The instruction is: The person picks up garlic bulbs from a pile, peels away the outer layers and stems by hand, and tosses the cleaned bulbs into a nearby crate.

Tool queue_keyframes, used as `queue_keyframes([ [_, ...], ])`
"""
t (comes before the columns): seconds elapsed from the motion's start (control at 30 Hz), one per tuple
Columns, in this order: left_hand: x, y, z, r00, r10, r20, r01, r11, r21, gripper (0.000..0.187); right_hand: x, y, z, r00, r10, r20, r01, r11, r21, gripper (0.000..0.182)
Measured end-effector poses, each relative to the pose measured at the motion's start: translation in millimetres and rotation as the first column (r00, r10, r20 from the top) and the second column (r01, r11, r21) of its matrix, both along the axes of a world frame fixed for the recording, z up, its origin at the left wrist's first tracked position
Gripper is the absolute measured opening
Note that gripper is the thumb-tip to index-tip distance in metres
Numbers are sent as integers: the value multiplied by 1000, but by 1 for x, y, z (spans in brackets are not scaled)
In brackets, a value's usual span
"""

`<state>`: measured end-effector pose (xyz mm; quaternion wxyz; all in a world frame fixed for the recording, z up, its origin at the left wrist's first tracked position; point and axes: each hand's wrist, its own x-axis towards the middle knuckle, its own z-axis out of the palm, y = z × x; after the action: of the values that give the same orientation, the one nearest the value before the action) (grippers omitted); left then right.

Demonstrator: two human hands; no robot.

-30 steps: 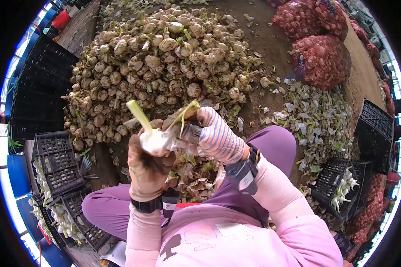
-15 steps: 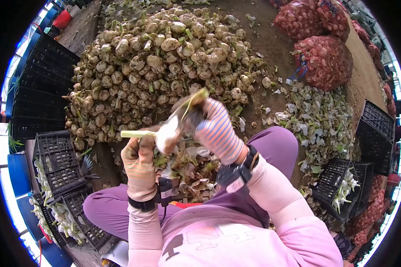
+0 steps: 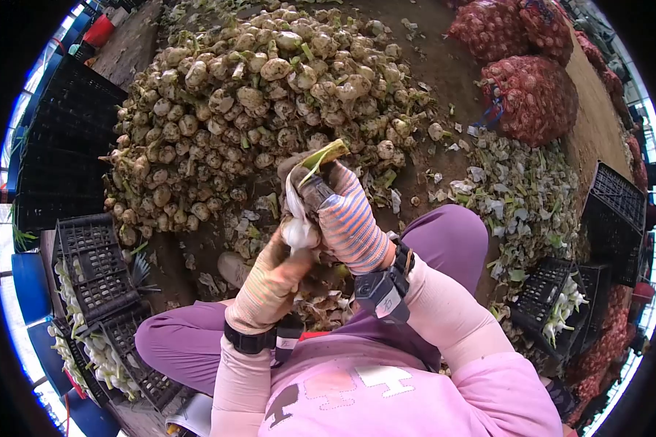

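Observation:
A white garlic bulb (image 3: 299, 234) is between my two gloved hands, in front of the large pile of soil-stained bulbs. My left hand (image 3: 264, 285) is closed on its lower side; the fingertips are partly blurred. Above, my right hand (image 3: 348, 218) grips a strip of outer garlic skin (image 3: 322, 154) with a green, ragged end, and a white length of it runs down to the bulb. Whether this strip is still joined to the bulb is hard to see.
The pile of unpeeled garlic (image 3: 226, 124) lies ahead. Black crates (image 3: 98, 266) with whitish garlic stand at left, another crate (image 3: 545, 295) at right. Peelings (image 3: 521, 197) cover the ground on the right, below full red mesh sacks (image 3: 528, 98).
My left hand has moved right and turned inward, closer to my right hand. The bulb is now more upright, and the bare pale stem that pointed left no longer shows.

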<state>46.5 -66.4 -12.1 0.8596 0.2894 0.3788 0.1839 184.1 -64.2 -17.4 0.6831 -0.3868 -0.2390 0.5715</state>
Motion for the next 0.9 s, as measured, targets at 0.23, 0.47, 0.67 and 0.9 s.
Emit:
queue_keyframes([
  [0.23,-26,15,-5,888,57,-456,324,625,710,47,43,14,-27,893,-152,-424,173,985,11,24],
  [0.47,-49,31,39,801,376,-465,445,144,884,41,32,0,-4,615,217,758,-386,921,49,17],
  [0.67,-45,33,77,607,465,-645,768,-134,626,40,31,-1,11,399,219,890,-479,878,-1,35],
  [0.9,-31,34,77,521,494,-696,848,-395,354,32,24,1,11,64,102,993,-477,877,-60,36],
])
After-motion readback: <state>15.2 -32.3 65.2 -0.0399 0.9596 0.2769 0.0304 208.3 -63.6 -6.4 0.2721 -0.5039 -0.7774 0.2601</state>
